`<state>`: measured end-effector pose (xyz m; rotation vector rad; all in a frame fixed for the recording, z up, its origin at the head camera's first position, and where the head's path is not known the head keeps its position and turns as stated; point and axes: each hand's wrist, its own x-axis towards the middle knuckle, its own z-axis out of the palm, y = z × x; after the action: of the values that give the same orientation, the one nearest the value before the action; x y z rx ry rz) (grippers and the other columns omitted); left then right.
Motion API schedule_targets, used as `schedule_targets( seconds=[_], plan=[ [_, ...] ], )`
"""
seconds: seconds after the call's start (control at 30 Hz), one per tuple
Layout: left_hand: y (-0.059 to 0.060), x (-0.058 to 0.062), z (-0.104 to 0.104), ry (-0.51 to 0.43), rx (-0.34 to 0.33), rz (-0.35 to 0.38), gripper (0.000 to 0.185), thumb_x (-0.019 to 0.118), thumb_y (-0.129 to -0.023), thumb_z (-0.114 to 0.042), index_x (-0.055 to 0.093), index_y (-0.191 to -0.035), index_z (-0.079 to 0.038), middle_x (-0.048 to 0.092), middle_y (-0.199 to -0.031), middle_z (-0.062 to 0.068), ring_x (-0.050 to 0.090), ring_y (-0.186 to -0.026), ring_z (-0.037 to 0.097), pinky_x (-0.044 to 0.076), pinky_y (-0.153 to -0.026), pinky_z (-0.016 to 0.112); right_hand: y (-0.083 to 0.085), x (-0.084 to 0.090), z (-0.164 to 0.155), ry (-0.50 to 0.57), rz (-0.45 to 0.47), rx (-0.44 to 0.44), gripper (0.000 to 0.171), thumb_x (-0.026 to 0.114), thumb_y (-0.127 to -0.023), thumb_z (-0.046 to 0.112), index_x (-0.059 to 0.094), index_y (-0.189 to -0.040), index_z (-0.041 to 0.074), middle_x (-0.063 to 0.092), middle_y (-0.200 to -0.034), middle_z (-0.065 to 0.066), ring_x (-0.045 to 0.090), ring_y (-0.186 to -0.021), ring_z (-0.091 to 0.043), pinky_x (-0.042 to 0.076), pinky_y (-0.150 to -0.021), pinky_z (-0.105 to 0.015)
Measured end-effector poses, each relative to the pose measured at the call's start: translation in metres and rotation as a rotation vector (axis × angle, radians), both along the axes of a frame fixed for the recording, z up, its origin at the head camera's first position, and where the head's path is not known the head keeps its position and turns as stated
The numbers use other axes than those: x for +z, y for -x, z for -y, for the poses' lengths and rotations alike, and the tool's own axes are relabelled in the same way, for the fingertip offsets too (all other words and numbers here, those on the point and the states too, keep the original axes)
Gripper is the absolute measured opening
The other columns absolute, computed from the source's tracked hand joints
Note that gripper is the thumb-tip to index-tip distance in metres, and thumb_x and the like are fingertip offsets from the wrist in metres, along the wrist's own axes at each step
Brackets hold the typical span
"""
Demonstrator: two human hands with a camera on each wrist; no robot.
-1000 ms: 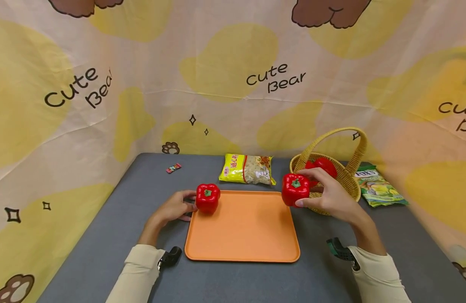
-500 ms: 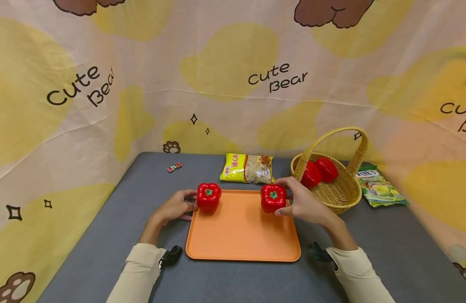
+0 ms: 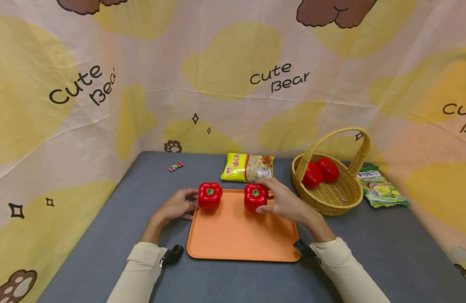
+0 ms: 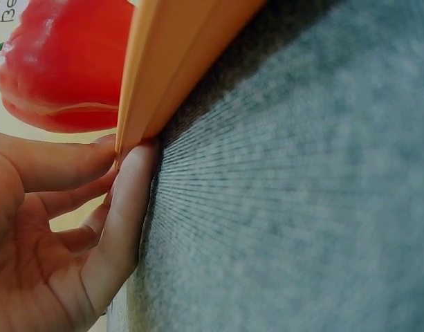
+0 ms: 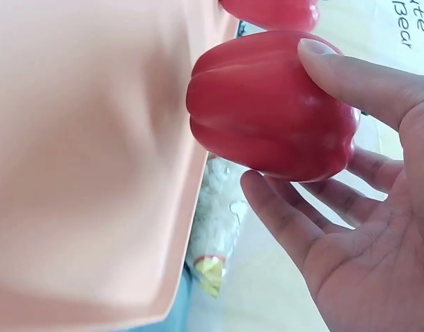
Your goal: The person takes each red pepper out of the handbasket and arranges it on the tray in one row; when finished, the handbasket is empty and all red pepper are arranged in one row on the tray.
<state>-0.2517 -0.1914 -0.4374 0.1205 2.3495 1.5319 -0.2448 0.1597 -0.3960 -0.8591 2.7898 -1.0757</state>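
My right hand [image 3: 282, 202] holds a red bell pepper [image 3: 255, 198] by its sides, thumb in front and fingers behind, over the back middle of the orange tray [image 3: 244, 244]. In the right wrist view this bell pepper [image 5: 267, 104] hides part of the tray's rim. Another red bell pepper [image 3: 209, 197] stands upright at the tray's back left corner. Beside it, my left hand [image 3: 176, 205] pinches the tray's left edge. The left wrist view shows the thumb at the rim [image 4: 139, 76] and a finger against the tray's outer side.
A yellow wicker basket [image 3: 331, 198] with two red bell peppers [image 3: 319, 171] stands at the right. Behind the tray lies a yellow pasta bag [image 3: 248, 167]. A green packet [image 3: 382, 185] is right of the basket, and a small red wrapper [image 3: 176, 166] lies back left.
My right hand has carried the bell pepper leftward from beside the basket to over the tray, near the other bell pepper. My left hand has stayed at the tray's left edge.
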Motion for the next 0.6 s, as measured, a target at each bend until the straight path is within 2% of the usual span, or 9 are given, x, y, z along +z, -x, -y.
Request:
schedule_targets(
  seconds=[0.13,0.37,0.6],
  plan=[
    [0.001,0.0,0.0,-0.001,0.0,0.001,0.051,0.06,-0.09,-0.004,0.047,-0.139,-0.003,0.054,-0.131,0.017,0.065,-0.099,0.025,0.06,-0.069,0.039,0.002,0.001,0.009,-0.019,0.001,-0.001,0.076,0.085,-0.073,0.029,0.049,-0.139,0.014,0.049,-0.137,-0.003,0.05,-0.121,-0.024,0.048,-0.098,-0.05],
    [0.002,0.0,0.002,0.012,-0.004,-0.007,0.05,0.059,-0.09,-0.003,0.047,-0.139,-0.001,0.054,-0.129,0.019,0.065,-0.098,0.025,0.06,-0.069,0.039,0.004,0.002,0.024,-0.019,0.025,-0.008,0.075,0.085,-0.073,0.031,0.05,-0.138,0.018,0.049,-0.138,-0.003,0.042,-0.13,-0.026,0.04,-0.105,-0.054],
    [0.002,-0.003,0.002,-0.002,-0.007,0.001,0.05,0.058,-0.091,-0.004,0.047,-0.139,-0.002,0.053,-0.131,0.018,0.065,-0.098,0.025,0.06,-0.069,0.039,0.008,0.001,0.037,0.017,0.034,0.013,0.073,0.085,-0.073,0.028,0.05,-0.137,0.015,0.054,-0.13,0.001,0.049,-0.118,-0.021,0.048,-0.098,-0.046]
  ],
)
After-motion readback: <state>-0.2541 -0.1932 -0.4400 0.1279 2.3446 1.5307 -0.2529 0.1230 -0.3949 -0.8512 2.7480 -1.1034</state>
